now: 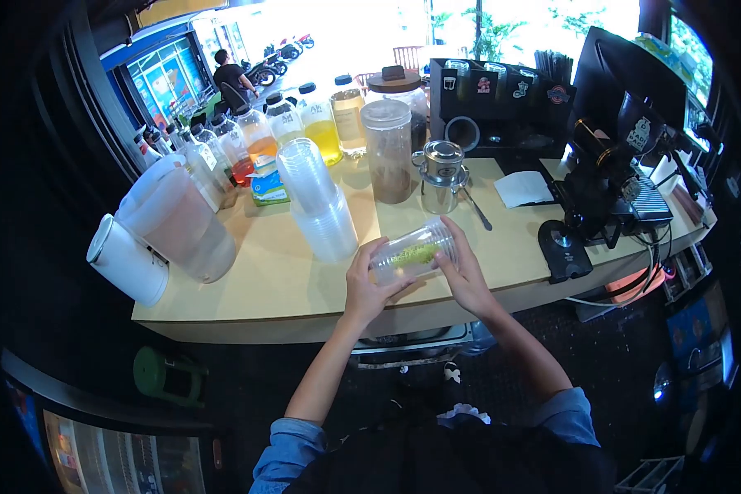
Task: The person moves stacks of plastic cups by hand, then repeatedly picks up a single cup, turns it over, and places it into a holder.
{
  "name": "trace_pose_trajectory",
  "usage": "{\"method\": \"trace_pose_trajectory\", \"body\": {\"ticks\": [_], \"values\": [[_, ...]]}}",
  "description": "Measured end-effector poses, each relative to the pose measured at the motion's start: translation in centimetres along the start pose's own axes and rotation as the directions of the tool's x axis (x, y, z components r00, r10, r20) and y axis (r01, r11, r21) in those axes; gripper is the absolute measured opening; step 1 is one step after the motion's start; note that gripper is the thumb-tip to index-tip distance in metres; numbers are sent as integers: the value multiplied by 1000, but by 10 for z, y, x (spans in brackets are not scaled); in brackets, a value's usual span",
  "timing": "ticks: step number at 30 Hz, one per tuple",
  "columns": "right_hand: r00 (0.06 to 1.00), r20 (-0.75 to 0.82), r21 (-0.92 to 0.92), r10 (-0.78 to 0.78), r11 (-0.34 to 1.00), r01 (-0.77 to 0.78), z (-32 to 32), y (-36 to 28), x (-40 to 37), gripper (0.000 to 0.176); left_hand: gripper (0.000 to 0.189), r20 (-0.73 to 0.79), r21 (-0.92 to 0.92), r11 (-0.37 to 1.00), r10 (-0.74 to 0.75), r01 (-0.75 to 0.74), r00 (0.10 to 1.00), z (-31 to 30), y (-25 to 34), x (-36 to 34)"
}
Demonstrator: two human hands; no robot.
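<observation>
Between my two hands a clear plastic cup (pixel 414 253) with a green print lies tilted on its side, over the front edge of the counter. My left hand (pixel 369 284) is wrapped round its left end, and my right hand (pixel 463 270) grips the right end with the thumb on the side. Just behind my left hand rises a tall stack of clear plastic cups (pixel 325 226). A metal drip coffee filter (pixel 443 165) sits on a glass beyond my right hand, with a spoon (pixel 479 210) beside it.
Left on the counter (pixel 280 288) stand a large plastic pitcher (pixel 181 218) and a white container (pixel 129 262). Several syrup bottles (pixel 319 132) line the back, near a tall lidded jar (pixel 389 156). A black coffee machine (pixel 613 181) occupies the right. Outside, a person (pixel 232 78) sits.
</observation>
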State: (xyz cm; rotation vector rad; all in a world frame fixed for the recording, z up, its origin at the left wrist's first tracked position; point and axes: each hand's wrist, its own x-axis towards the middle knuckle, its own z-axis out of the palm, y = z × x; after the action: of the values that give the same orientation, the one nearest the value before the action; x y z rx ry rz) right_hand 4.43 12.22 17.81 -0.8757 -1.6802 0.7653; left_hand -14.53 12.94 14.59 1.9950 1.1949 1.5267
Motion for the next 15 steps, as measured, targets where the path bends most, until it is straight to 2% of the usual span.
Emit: {"method": "trace_pose_trajectory", "body": {"ticks": [2, 6, 8, 9, 10, 11, 12, 13, 14, 15], "values": [[997, -13, 220, 70, 973, -65, -2, -11, 1, 57, 79, -22, -249, 966, -80, 72, 997, 4, 0, 0], [995, -45, 187, 94, 979, -84, 0, 5, 3, 60, 76, -56, -173, 985, -12, 2, 998, 14, 11, 1], [989, -28, 229, 146, 964, -136, -1, 14, 4, 60, 73, -42, -169, 985, -29, 22, 999, 13, 16, 7], [991, -37, 264, 129, 958, -115, -2, 11, 4, 60, 73, -43, -169, 985, -19, 11, 999, 16, 13, 8], [992, -42, 262, 120, 959, -105, -5, 6, 6, 60, 71, -125, -273, 962, -65, 29, 990, 21, 9, 10], [992, -51, 340, 119, 936, -95, -8, 0, 7, 60, 70, -199, -375, 926, -119, 36, 973, 26, 5, 14], [991, -59, 416, 119, 906, -84, -10, -5, 9, 60, 70, -199, -376, 926, -111, 28, 974, 27, 12, 21], [991, -65, 414, 114, 907, -77, -11, -6, 13, 60, 68, -120, -616, 765, -327, 188, 938, 28, 19, 25], [991, -130, 362, 27, 932, 22, -11, -6, 17, 61, 66, 17, -795, 518, -502, 316, 865, 28, 28, 30], [980, -190, 303, -64, 945, 120, -14, -5, 21, 62, 61, 91, -825, 434, -529, 361, 844, 27, 40, 37]]}}
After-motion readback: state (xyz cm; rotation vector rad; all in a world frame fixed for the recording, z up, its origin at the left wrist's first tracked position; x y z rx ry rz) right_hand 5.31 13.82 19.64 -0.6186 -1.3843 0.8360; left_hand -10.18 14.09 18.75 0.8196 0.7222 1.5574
